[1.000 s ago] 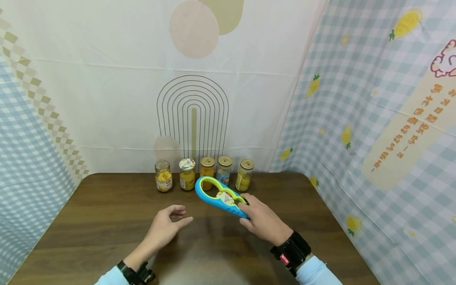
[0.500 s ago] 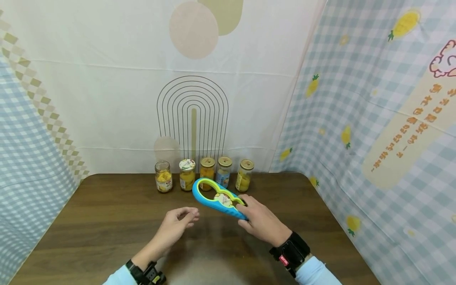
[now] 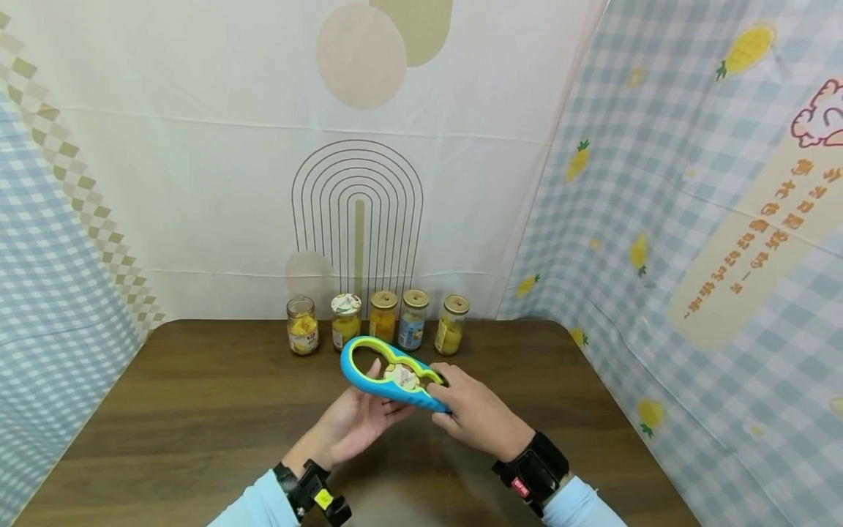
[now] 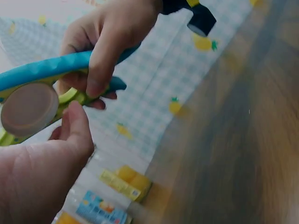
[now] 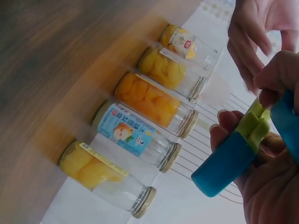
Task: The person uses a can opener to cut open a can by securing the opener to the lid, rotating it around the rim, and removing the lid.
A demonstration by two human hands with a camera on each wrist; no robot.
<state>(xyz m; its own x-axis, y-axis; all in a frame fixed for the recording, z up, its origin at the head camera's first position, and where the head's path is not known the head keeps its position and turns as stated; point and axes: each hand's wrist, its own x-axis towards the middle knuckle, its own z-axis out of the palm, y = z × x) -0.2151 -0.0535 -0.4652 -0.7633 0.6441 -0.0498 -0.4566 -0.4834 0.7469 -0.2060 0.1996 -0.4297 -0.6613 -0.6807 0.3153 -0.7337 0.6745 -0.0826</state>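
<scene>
Centrally, the blue-and-green tool [image 3: 400,394] in head view: held above the wooden tabletop [image 3: 197,410], with a round printed lid [image 3: 402,376] in its middle opening
Right grip [image 3: 476,410], head view: curled firmly around the tool's right end
Left grip [image 3: 358,424], head view: relaxed, palm turned up, thumb raised, fingers reaching behind and below the tool
Glass jars [image 3: 413,322], head view: five in a row near the far edge, holding yellow and orange fruit, before a pale cloth backdrop [image 3: 461,212]
Lid, left wrist view: pale underside showing, left fingers close by; contact cannot be told
Jars, right wrist view: three gold-capped, one blue-labelled, beside the right grip clasping the tool
</scene>
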